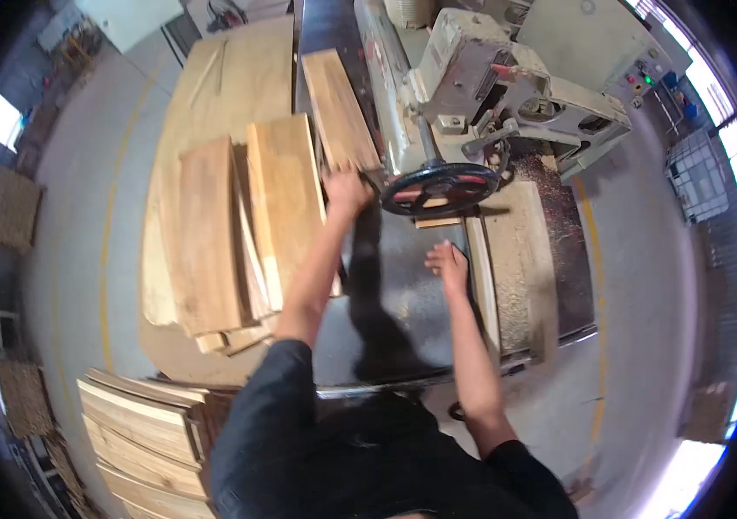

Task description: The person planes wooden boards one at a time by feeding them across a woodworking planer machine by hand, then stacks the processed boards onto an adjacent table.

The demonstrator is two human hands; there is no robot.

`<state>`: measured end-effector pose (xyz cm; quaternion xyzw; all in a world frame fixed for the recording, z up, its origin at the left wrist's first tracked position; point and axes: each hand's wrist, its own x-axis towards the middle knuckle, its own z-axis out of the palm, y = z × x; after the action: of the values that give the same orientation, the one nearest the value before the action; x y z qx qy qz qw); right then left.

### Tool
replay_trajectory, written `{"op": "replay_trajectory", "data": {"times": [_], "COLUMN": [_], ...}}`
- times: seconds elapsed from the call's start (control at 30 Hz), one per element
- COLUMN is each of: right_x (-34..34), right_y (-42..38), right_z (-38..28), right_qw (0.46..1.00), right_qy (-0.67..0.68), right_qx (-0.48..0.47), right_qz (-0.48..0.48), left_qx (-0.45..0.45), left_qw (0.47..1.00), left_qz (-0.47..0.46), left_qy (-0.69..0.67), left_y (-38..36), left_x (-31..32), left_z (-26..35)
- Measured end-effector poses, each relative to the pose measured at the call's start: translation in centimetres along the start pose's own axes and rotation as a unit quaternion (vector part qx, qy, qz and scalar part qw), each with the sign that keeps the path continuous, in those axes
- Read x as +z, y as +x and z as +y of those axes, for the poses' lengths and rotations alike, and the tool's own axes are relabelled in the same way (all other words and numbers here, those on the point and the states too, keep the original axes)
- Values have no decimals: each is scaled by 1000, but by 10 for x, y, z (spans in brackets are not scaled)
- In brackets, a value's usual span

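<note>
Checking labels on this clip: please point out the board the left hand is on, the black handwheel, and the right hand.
board (338, 108), head view, middle of its top face.
black handwheel (439, 189), head view, on its hub.
right hand (449, 262), head view, back of the hand, flat on the metal table.

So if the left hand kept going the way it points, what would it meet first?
The left hand already touches the near end of a wooden board on the machine table; straight on, it would simply press along that board, though depth is unclear.

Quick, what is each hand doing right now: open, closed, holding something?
Left hand: closed on the near end of the wooden board.
Right hand: open, flat on the metal machine table, holding nothing.
</note>
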<state>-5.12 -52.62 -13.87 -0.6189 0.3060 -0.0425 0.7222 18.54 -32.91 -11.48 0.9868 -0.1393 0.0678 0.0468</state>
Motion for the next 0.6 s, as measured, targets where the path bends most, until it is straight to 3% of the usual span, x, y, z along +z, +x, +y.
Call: {"op": "replay_trajectory", "data": {"times": [0.07, 0.2, 0.27, 0.33, 0.4, 0.43, 0.47, 0.53, 0.6], "right_x": [-11, -32, -44, -61, -75, -86, -93, -113, -128], "right_y": [-18, -61, -86, -115, -159, -171, -189, -213, -240], "right_z": [12, 32, 43, 62, 55, 70, 73, 89, 100], "right_qw": [1000, 999, 998, 997, 987, 982, 973, 928, 953], "right_qy": [0, 33, 43, -64, -138, -162, -208, -360, -299], "right_qx": [-16, -29, -29, -43, -19, -22, -39, -70, 11], "right_qz": [-13, 21, 21, -21, -82, -94, -91, -67, -51], "left_qx": [6, 18, 33, 55, -1, -91, -179, -320, -363], "left_qw": [1000, 997, 996, 986, 954, 892, 797, 749, 745], "left_qz": [-11, 58, 40, 22, -140, -139, -133, 59, 100], "left_qy": [-7, -56, -77, -154, -264, -420, -561, -578, -551], "left_y": [-46, -168, -232, -291, -330, -353, -377, -418, -454], "left_x": [-12, -26, -41, -62, -104, -87, -64, -52, -38], "left_z": [25, 66, 79, 85, 84, 76, 67, 65, 62]}}
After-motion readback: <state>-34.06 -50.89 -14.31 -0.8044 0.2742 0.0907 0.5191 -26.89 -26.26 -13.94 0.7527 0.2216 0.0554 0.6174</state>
